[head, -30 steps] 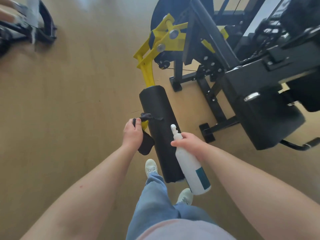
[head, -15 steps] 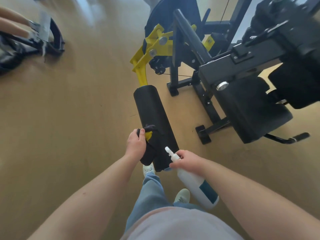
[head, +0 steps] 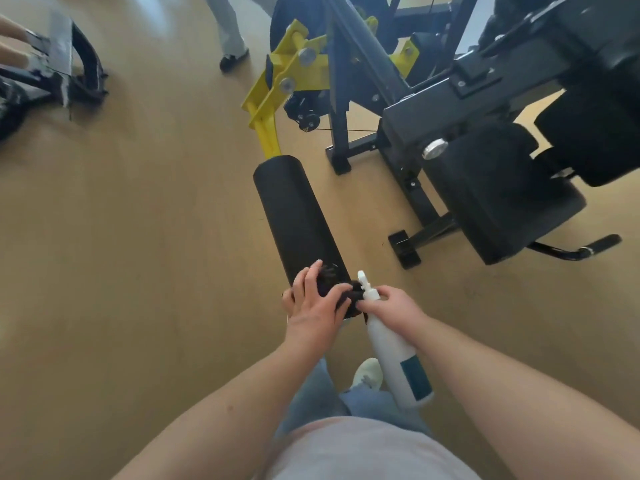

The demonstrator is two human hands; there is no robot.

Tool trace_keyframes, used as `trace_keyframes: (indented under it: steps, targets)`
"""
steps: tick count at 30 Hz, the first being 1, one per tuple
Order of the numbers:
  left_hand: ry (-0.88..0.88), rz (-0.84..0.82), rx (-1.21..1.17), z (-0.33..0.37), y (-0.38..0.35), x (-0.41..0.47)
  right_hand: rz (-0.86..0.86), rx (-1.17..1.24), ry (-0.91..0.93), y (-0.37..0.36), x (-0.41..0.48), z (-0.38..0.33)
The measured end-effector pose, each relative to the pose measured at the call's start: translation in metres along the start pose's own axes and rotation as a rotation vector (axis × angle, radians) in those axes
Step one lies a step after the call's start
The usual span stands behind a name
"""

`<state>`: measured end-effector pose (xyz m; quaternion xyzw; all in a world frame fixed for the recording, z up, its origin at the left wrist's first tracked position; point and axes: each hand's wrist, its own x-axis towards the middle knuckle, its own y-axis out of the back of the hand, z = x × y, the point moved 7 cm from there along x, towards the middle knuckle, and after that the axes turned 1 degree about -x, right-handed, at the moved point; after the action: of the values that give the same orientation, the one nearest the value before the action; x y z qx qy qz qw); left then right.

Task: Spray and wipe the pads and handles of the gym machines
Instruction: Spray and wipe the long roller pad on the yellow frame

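Since half a second ago the left hand (head: pixel 313 308) has slid from the side of the black roller pad (head: pixel 298 216) onto its near end. Its grip on the dark cloth (head: pixel 349 299) has loosened, and the fingers now lie spread and nearly straight, pressing the cloth against the pad's end. The right hand (head: pixel 391 308) has come in close beside it. Its grip is clenched round the neck of the white spray bottle (head: pixel 394 362), whose nozzle points up and away, just beside the cloth, while the blue-labelled body slants down towards the person's legs.

The roller pad sits on a yellow lever arm (head: pixel 273 95) of the black gym machine and hangs above the tan floor (head: pixel 156 237). To its right are the machine's black seat pad (head: pixel 502 199) and a side handle (head: pixel 588 245), both well apart from the hands. Another person's leg (head: pixel 228 29) stands on the floor at the top edge.
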<state>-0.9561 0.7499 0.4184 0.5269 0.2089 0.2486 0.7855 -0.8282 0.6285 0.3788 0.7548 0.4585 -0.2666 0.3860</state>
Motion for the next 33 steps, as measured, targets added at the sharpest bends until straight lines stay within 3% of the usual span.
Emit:
trace_keyframes:
  steps: [3, 5, 7, 10, 12, 17, 28, 33]
  targets:
    - [0.067, -0.262, 0.088, 0.007, -0.037, -0.006, 0.026, -0.045, -0.021, 0.007, 0.006, 0.002]
    - [0.038, -0.272, 0.137, 0.008, -0.041, -0.003, 0.029, -0.059, -0.022, 0.010, 0.009, 0.002]
    - [-0.077, -0.234, 0.164, 0.010, -0.037, 0.003, 0.035, -0.066, -0.027, 0.011, 0.013, 0.006]
    - [-0.398, -0.178, 0.156, 0.019, -0.034, -0.002, 0.043, -0.053, -0.041, 0.011, 0.017, 0.011]
    - [-0.454, -0.215, 0.151, 0.017, -0.039, -0.009, 0.039, -0.048, -0.046, 0.011, 0.017, 0.012]
    - [-0.252, -0.542, 0.229, 0.011, -0.063, -0.004, 0.040, -0.031, -0.069, 0.012, 0.020, 0.015]
    - [0.245, -0.407, 0.033, -0.020, -0.064, 0.056, 0.036, -0.009, -0.047, 0.008, 0.046, -0.022]
    - [0.294, -0.400, -0.004, -0.038, -0.055, 0.093, 0.032, -0.019, -0.029, 0.006, 0.069, -0.055]
